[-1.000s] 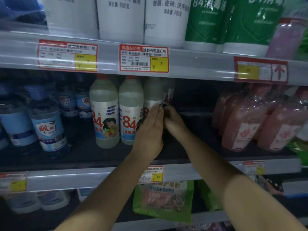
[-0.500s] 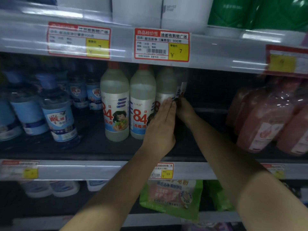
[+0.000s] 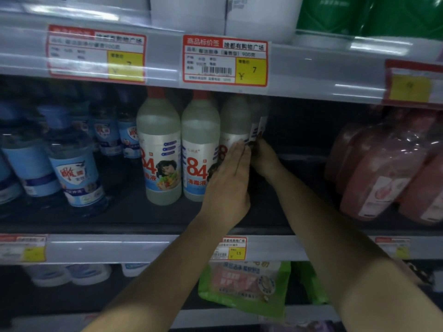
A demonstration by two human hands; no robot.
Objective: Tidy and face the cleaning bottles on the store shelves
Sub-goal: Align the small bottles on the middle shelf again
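The left hand (image 3: 227,185) lies flat, fingers straight and together, pressed against the front of the third 84 bottle (image 3: 233,130). The right hand (image 3: 265,159) reaches in just right of that bottle and somewhat deeper; its fingers curl toward the bottle's right side or toward a fourth bottle (image 3: 260,121) tucked behind, but the shadow hides whether they grip anything, so I cannot tell its state.

That third bottle is the landmark. It stands upright, long axis vertical, directly ahead of both hands and set back from the shelf lip. Touching its left side is the second 84 bottle (image 3: 200,149), and left of that the first 84 bottle (image 3: 159,152); both of those stand further forward with labels facing out. The third bottle's label looks turned partly away, only the edge of its red numeral showing past the left hand. The left hand is the nearer one, already on it; the right sits at its far flank. My judgement is that the coming move depends on this pairing: one hand on each side of an upright cylinder, suited to twisting it about its vertical axis and drawing it forward into line.

The dark shelf (image 3: 134,212) runs bare to the right of the third bottle until the pink bottles (image 3: 374,178). Far left of it stand blue bottles (image 3: 76,168). Above hangs a rail with a price tag (image 3: 225,61), which limits lifting room.
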